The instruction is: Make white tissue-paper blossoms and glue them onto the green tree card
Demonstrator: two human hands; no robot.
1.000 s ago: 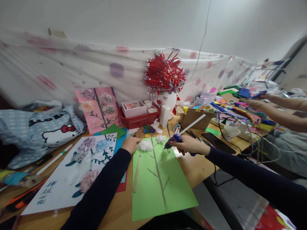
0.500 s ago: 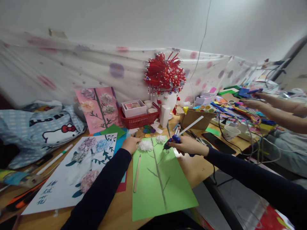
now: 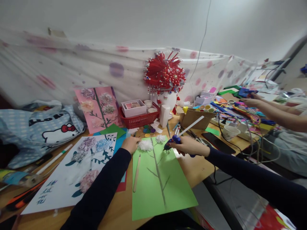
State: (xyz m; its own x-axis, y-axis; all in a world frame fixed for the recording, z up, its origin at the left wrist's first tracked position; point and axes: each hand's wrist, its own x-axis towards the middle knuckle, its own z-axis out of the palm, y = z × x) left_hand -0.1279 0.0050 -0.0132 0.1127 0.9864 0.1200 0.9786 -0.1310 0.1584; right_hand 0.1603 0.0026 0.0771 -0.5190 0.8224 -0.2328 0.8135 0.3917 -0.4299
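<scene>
The right hand [image 3: 192, 146] grips a blue glue gun [image 3: 176, 139], nozzle [image 3: 166, 147] directed down at the green paper [image 3: 175, 191] near its right edge. The left hand [image 3: 130, 145] is positioned at the paper's far-left corner, beside a white flower [image 3: 145, 145]. The paper overhangs the near edge of the desk [image 3: 199, 169].
</scene>
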